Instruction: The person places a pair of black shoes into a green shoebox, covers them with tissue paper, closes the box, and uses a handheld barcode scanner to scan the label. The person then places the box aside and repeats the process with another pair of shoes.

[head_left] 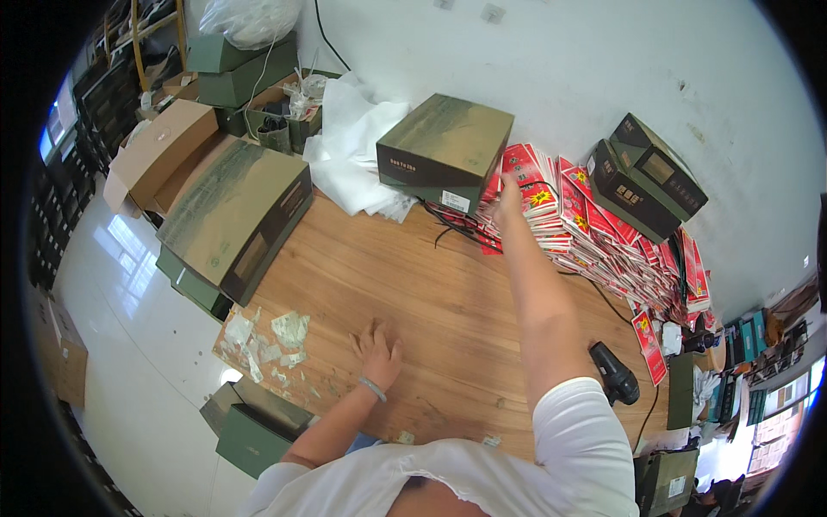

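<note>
My left hand rests on the wooden table with its fingers spread and nothing in it. A bracelet circles that wrist. My right arm stretches far forward, and my right hand is at the right side of a brown and olive shoe box near the wall. Its thumb points up beside the box's edge. The other fingers are mostly hidden, so I cannot see whether they grip the box. Red printed cards lie in a heap close by that hand.
A black hair dryer lies at the right. Two dark boxes sit on the card heap. A large shoe box stands at the left, near torn paper scraps. White wrapping sheets lie at the back; black cables run along the cards.
</note>
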The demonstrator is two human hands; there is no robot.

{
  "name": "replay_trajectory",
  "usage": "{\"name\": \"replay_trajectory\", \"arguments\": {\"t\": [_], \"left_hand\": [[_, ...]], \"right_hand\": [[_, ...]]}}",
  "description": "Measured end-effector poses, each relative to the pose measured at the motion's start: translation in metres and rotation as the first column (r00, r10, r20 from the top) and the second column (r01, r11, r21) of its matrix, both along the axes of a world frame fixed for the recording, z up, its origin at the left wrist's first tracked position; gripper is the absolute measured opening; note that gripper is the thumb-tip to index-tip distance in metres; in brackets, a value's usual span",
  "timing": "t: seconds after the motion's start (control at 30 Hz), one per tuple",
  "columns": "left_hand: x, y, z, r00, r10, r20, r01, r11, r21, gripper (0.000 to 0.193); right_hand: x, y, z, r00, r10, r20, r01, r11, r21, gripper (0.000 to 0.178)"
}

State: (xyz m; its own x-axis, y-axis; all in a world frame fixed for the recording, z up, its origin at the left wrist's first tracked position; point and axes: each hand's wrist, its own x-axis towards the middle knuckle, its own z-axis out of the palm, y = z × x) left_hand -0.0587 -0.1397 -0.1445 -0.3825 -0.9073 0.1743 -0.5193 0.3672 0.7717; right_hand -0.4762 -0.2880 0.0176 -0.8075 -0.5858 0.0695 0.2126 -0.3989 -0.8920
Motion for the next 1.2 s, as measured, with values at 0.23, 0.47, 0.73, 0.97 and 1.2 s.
{"name": "replay_trajectory", "arguments": {"t": [0.23, 0.47, 0.73, 0.97, 1.2], "left_hand": [[0.023, -0.007, 0.004, 0.991, -0.043, 0.130, 0.049, 0.998, -0.043, 0.052], [0.049, -0.001, 0.001, 0.911, -0.213, -0.352, 0.281, 0.947, 0.154, 0.037], [0.208, 0.131, 0.008, 0.654, 0.384, -0.651, -0.245, 0.923, 0.298, 0.024], [0.340, 0.201, -0.239, 0.365, 0.774, 0.518, -0.844, 0.041, 0.535, 0.043], [0.372, 0.224, -0.367, 0.734, 0.309, 0.605, -0.651, 0.067, 0.756, 0.060]], "right_hand": [[0.120, 0.066, -0.078, 0.901, -0.014, -0.434, 0.176, 0.925, 0.336, 0.046], [0.287, 0.297, -0.123, 0.814, 0.402, -0.418, -0.059, 0.775, 0.630, 0.046], [0.332, 0.361, -0.136, 0.250, 0.703, -0.665, 0.194, 0.637, 0.746, 0.049], [0.336, 0.343, -0.146, 0.242, 0.692, -0.680, 0.199, 0.651, 0.733, 0.048], [0.398, 0.300, -0.139, 0.161, 0.742, -0.650, 0.174, 0.627, 0.759, 0.054]]}}
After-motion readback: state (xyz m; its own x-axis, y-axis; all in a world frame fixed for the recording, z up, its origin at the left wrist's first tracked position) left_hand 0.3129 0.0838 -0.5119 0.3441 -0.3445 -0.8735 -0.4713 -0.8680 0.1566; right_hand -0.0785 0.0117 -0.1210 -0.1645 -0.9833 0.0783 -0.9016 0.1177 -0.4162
